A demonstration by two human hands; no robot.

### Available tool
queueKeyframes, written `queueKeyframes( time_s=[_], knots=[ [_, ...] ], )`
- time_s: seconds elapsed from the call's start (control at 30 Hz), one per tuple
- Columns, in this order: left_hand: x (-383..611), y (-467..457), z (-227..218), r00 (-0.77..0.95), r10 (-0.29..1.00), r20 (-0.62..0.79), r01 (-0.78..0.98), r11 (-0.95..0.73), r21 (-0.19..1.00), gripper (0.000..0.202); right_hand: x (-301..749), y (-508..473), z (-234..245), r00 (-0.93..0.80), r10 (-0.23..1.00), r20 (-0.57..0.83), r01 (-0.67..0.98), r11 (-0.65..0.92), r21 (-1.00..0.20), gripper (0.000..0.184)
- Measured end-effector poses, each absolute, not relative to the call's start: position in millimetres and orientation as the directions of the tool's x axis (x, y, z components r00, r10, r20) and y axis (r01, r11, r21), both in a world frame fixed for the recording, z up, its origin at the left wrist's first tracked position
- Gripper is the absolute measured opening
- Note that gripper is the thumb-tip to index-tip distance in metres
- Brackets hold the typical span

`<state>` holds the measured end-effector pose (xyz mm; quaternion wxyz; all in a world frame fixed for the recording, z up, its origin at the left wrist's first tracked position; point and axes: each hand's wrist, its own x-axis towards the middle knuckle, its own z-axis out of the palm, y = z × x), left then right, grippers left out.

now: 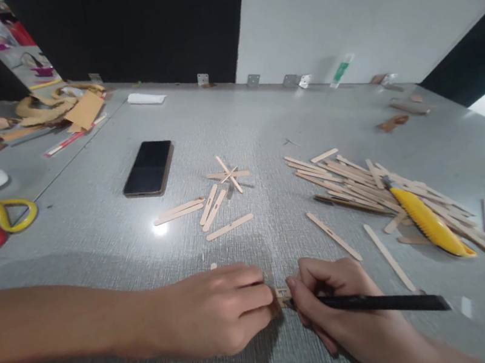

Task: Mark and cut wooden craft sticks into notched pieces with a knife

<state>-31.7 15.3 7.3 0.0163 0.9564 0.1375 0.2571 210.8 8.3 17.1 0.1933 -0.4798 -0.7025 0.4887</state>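
Step in hand looks like fine detail work, marking or cutting, on a thin wooden strip [282, 293] that lies on the tabletop [256, 124] btwn the 2 hands, near the front edge of view. L hand [228, 309]: fingers bent & bunched tight, apparently pinning the strip; undersides hidden, so exact grip unclear. R hand [346, 297]: thumb & fingers closed pen-style round a slim black tool [381, 302], tip at the strip; can't tell if pen or blade. Next move prob. calls for a firm L hold & a short, controlled stroke, fingertips clear of the tip.

Materials: strip is pale wood w/ small dark marks. Tabletop is grey w/ a fine streaky, woven-look grain, slightly glossy. Beyond the hands, slotted craft sticks [218, 232] are flat, round-ended, w/ tiny slots or notches; near them, a crossed-stick assembly [236, 181], spiky, star-like. To the R, a messy craft-stick pile [348, 180], w/ a yellow cutter [428, 222], ribbed along 1 side, on top. Smooth, dark-glass smartphone [148, 167] far L of the pile.
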Motion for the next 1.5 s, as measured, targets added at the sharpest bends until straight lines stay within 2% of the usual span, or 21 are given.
queueKeyframes(
  time_s=[0.63,0.87,1.1,1.3,1.5],
  knots=[
    [-32.4,15.6,8.5,0.826,0.268,0.497,0.238,-0.963,0.123,0.023,208.0,8.0,20.1,-0.455,0.872,-0.180,0.498,0.081,-0.863,0.045],
    [-32.6,14.6,6.2,0.832,0.277,0.481,0.248,-0.961,0.125,0.031,208.9,7.6,18.9,-0.466,0.866,-0.179,0.508,0.097,-0.856,0.046],
    [-31.8,15.4,6.5,0.830,0.270,0.488,0.243,-0.963,0.120,0.029,207.1,7.8,18.8,-0.468,0.867,-0.173,0.516,0.109,-0.850,0.046],
    [-30.2,15.6,8.9,0.818,0.281,0.503,0.235,-0.960,0.155,0.029,207.4,11.1,24.5,-0.389,0.892,-0.229,0.403,-0.059,-0.913,0.046],
    [-30.7,15.3,11.0,0.815,0.280,0.508,0.227,-0.960,0.166,0.030,208.9,16.8,26.0,-0.351,0.907,-0.231,0.378,-0.089,-0.922,0.047]
  ],
)
